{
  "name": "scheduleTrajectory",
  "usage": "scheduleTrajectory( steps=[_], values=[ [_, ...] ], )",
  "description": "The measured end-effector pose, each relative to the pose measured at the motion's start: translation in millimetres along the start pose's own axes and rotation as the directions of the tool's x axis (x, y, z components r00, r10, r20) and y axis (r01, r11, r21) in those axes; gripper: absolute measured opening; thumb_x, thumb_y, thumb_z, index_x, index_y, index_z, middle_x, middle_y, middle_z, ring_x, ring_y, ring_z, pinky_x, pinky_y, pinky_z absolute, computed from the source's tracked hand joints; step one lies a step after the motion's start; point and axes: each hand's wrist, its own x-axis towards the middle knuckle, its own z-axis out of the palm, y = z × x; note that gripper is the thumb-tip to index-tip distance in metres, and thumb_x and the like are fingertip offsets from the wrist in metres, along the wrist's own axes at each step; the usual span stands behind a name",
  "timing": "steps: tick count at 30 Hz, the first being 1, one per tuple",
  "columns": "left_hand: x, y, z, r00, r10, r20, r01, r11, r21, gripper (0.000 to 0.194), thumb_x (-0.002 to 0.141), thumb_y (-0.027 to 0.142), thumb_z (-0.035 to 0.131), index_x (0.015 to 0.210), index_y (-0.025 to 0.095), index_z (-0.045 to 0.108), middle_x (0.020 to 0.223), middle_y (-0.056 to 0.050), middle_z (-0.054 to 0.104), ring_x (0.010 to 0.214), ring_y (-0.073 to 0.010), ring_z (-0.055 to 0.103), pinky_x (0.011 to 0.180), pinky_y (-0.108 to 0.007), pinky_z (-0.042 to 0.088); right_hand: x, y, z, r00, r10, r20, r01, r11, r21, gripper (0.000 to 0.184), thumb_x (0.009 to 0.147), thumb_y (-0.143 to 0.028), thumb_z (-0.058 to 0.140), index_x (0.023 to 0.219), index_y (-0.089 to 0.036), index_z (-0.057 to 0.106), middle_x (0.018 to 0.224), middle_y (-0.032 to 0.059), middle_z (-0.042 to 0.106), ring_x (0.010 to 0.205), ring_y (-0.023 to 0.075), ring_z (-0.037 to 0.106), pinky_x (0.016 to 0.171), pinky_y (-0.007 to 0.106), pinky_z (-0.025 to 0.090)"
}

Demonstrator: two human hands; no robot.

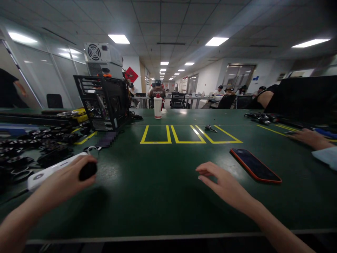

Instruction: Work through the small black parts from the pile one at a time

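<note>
My left hand (70,174) is closed around a black rounded object (88,171) whose kind I cannot make out. It is above the table's left side, partly in front of a white power strip (56,170). My right hand (223,181) hovers over the green table (158,196), its thumb and fingers apart and nothing between them. To the right of that hand lies a phone with an orange rim (256,166). A small dark metallic part (210,128) rests within the rightmost of three yellow tape outlines (173,142).
Many black parts (50,147) crowd the left side, near an open computer case (105,102) with a power supply (102,52) on top. A white cup (157,107) stands at the back. Another person's hand (310,137) touches items at the right.
</note>
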Motion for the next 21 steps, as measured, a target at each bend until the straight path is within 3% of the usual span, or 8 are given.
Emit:
scheduleTrajectory(
  steps=[1,5,9,11,15,18,21],
  values=[
    [15.6,22.0,5.6,0.992,0.106,0.071,-0.107,0.994,0.009,0.036,0.066,0.045,0.05,0.098,0.029,0.047,0.103,0.003,0.053,0.082,-0.0188,0.056,0.077,-0.034,0.044,11.7,-4.9,2.2,0.999,-0.027,0.033,0.027,1.0,0.01,0.02,0.076,-0.029,0.051,0.093,-0.023,0.06,0.096,0.0038,0.06,0.087,0.0175,0.058,0.078,0.033,0.047],
    [74.8,112.7,40.9,0.956,0.279,0.091,-0.277,0.96,-0.035,0.037,0.067,0.036,0.054,0.102,0.028,0.045,0.111,0.0,0.047,0.08,-0.02,0.058,0.069,-0.031,0.046,66.4,-11.4,19.1,0.984,-0.089,0.155,0.071,0.991,0.117,0.024,0.075,-0.027,0.052,0.096,-0.019,0.059,0.097,0.0039,0.06,0.086,0.0157,0.058,0.077,0.032,0.047],
    [106.4,172.1,78.6,0.936,0.344,0.079,-0.337,0.937,-0.097,0.04,0.07,0.028,0.054,0.108,0.025,0.043,0.115,-0.003,0.044,0.089,-0.0232,0.056,0.074,-0.033,0.044,114.6,-2.4,41.1,0.996,-0.02,0.091,-0.005,0.962,0.271,0.033,0.074,-0.028,0.056,0.103,-0.014,0.056,0.104,0.0091,0.06,0.09,0.0169,0.058,0.083,0.034,0.045],
    [109.8,185.1,91.9,0.929,0.362,0.075,-0.352,0.928,-0.121,0.043,0.07,0.026,0.054,0.11,0.024,0.041,0.117,-0.004,0.042,0.091,-0.0245,0.055,0.075,-0.034,0.044,128.7,3.7,52.0,0.998,0.023,0.06,-0.045,0.919,0.392,0.038,0.073,-0.03,0.057,0.107,-0.013,0.054,0.108,0.0107,0.058,0.094,0.0178,0.056,0.085,0.034,0.045],
    [103.0,192.1,106.6,0.916,0.395,0.065,-0.378,0.907,-0.184,0.049,0.069,0.026,0.056,0.115,0.026,0.036,0.121,-0.004,0.04,0.097,-0.027,0.052,0.074,-0.036,0.045,136.8,12.6,71.0,0.987,0.103,0.127,-0.161,0.758,0.632,0.042,0.073,-0.031,0.057,0.111,-0.015,0.05,0.11,0.0098,0.057,0.098,0.018,0.056,0.082,0.032,0.047],
    [97.1,192.7,111.2,0.919,0.391,0.058,-0.367,0.898,-0.245,0.056,0.07,0.026,0.055,0.12,0.027,0.032,0.123,-0.004,0.039,0.099,-0.0272,0.051,0.077,-0.036,0.044,135.8,16.2,78.7,0.977,0.143,0.16,-0.214,0.695,0.687,0.037,0.072,-0.027,0.058,0.108,-0.016,0.053,0.108,0.0082,0.059,0.096,0.0167,0.057,0.083,0.031,0.047],
    [94.9,190.9,113.8,0.94,0.339,0.048,-0.309,0.901,-0.305,0.066,0.069,0.03,0.057,0.126,0.027,0.025,0.125,-0.005,0.038,0.098,-0.0282,0.052,0.079,-0.038,0.044,135.1,18.8,78.9,0.975,0.124,0.184,-0.218,0.687,0.694,0.035,0.072,-0.023,0.058,0.106,-0.016,0.054,0.109,0.0079,0.058,0.096,0.0163,0.057,0.083,0.031,0.046]
  ],
)
